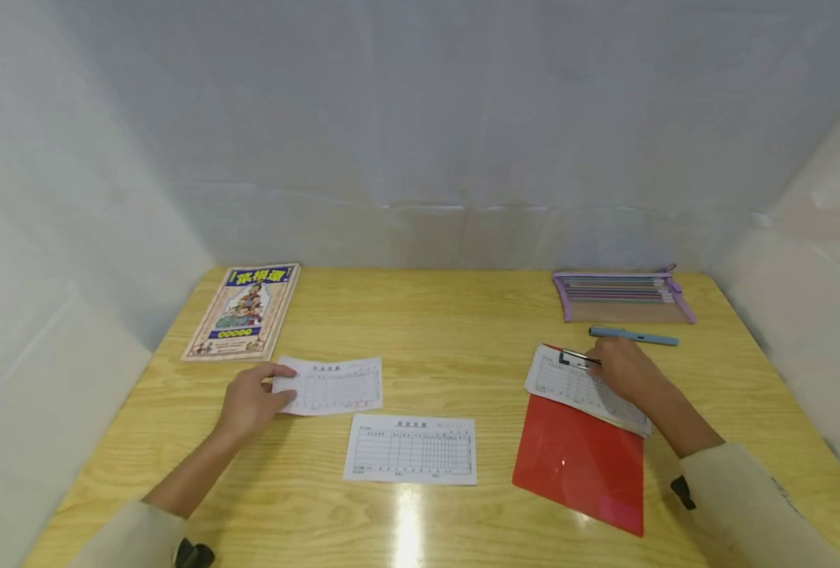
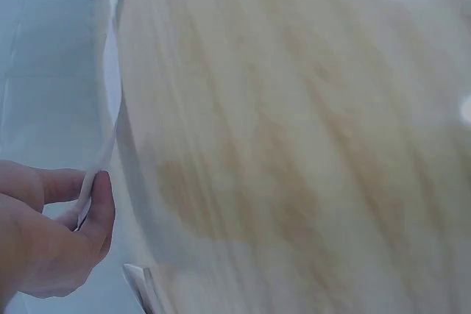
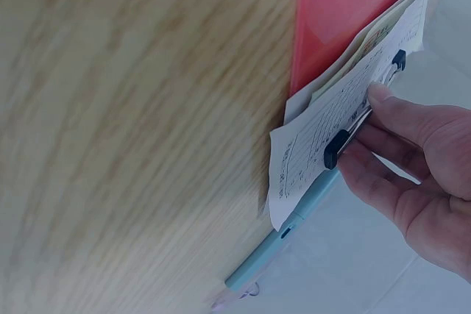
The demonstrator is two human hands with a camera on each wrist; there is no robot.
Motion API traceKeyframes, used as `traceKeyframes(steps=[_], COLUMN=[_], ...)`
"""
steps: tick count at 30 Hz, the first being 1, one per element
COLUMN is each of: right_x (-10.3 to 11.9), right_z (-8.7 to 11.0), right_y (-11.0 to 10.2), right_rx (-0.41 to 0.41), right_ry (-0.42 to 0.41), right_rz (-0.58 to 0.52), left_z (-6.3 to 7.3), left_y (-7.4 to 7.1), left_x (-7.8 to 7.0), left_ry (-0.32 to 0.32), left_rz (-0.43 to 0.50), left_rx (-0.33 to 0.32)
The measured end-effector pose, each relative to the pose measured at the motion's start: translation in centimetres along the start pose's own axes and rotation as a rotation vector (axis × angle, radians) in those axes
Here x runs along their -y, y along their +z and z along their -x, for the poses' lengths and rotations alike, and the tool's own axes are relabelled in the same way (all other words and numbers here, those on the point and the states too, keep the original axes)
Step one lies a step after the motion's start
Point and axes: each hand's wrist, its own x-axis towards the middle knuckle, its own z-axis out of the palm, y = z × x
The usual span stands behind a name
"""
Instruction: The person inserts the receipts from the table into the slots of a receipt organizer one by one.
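Observation:
My left hand (image 1: 249,402) pinches the left edge of a printed receipt slip (image 1: 337,388) between thumb and fingers; the left wrist view shows this slip (image 2: 112,71) edge-on and slightly bent. A second receipt slip (image 1: 411,457) lies flat on the table, nearer me. On the right, my right hand (image 1: 625,369) grips the metal clip (image 1: 577,360) of a red clipboard (image 1: 579,465). Several slips (image 1: 565,382) lie under that clip across the board's top. In the right wrist view, my thumb presses the clip beside its black end (image 3: 337,148), fingers on the other side.
An illustrated book (image 1: 242,312) lies at the table's back left. At the back right is a purple-edged clear pencil case (image 1: 621,296) with several pencils in it. A blue pen (image 1: 640,337) lies just beyond my right hand. Pale sheeting (image 1: 427,134) encloses the wooden table.

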Motion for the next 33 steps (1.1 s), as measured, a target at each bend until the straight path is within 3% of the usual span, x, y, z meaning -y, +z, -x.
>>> traceKeyframes(steps=[7, 12, 24, 33], right_x=[-0.1, -0.1, 0.1, 0.1], right_z=[0.0, 0.0, 0.0, 0.0], right_y=[0.1, 0.2, -0.1, 0.2], right_rx=[0.0, 0.003, 0.011, -0.001], right_ry=[0.003, 0.002, 0.011, 0.007], right_rz=[-0.002, -0.003, -0.012, -0.02], left_z=[-0.8, -1.4, -2.5, -2.2], left_y=[0.1, 1.0, 4.9, 8.6], left_x=[-2.2, -3.9, -8.9, -12.5], left_ry=[0.007, 0.014, 0.034, 0.113], left_rz=[0.099, 0.168, 0.298, 0.378], left_rx=[0.012, 0.013, 0.042, 0.109])
